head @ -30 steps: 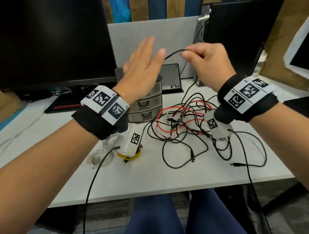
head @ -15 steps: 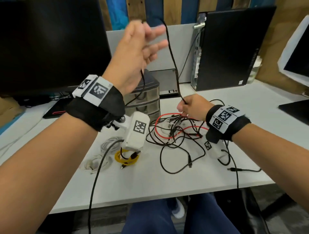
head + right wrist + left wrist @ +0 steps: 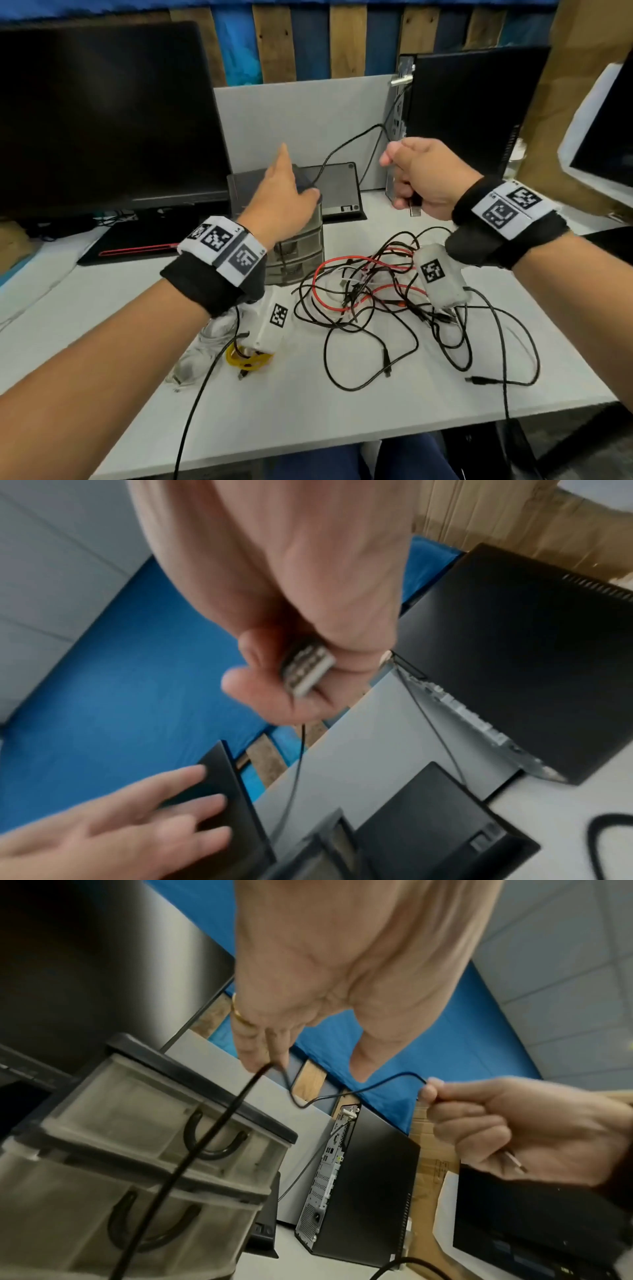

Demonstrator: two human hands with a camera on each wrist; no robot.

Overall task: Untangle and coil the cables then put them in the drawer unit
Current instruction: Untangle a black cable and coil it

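Note:
A black cable (image 3: pixel 342 147) arcs between my two hands above the desk. My left hand (image 3: pixel 294 185) hovers over the grey drawer unit (image 3: pixel 301 253) with straight fingers (image 3: pixel 192 804), and the cable is looped over them. My right hand (image 3: pixel 404 178) is up at the right, fist closed round the cable's end. The metal USB plug (image 3: pixel 306 669) sticks out below the fist. In the left wrist view the cable (image 3: pixel 377 1085) runs from my fingers down past the drawer fronts (image 3: pixel 154 1123). A tangle of black and red cables (image 3: pixel 363 291) lies on the desk.
A yellow coil (image 3: pixel 246 359) and a white cable (image 3: pixel 205 346) lie front left of the drawer unit. A monitor (image 3: pixel 102 113) and laptop (image 3: pixel 137 240) stand at the left, a black PC tower (image 3: pixel 472 113) at the back right. A grey partition (image 3: pixel 301 120) backs the desk.
My right hand has risen from the tangle to the upper right with the cable end. My left hand has dropped from high up to just above the drawer unit.

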